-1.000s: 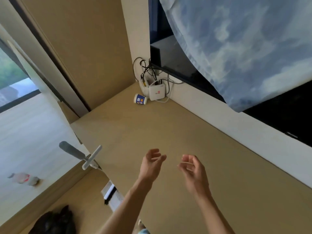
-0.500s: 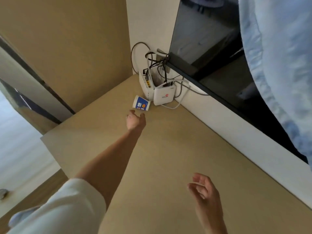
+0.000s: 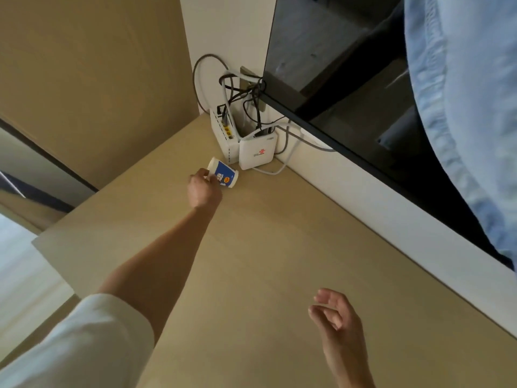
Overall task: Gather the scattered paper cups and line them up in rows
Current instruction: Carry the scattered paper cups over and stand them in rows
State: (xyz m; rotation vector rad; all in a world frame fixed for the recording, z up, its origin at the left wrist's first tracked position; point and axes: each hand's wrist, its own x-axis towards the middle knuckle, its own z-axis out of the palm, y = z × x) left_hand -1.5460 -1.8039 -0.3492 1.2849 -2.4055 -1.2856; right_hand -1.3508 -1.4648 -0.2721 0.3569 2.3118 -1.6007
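Observation:
One blue and white paper cup (image 3: 225,175) lies on its side in the far corner of the tan tabletop (image 3: 265,261), its rim pointing left. My left hand (image 3: 203,189) is stretched out to it, and its fingers curl round the cup's rim end. My right hand (image 3: 337,323) hovers over the near part of the table with loosely bent fingers and holds nothing. No other cups are in view.
Two white router boxes (image 3: 256,152) with tangled cables (image 3: 243,88) stand in the corner just behind the cup. A dark screen (image 3: 349,74) hangs on the right wall, partly draped with light blue cloth (image 3: 461,107). The table's left edge drops to the floor.
My left arm has reached forward from near my body to the corner, and its fingers have closed on the cup. My right hand stayed low and near.

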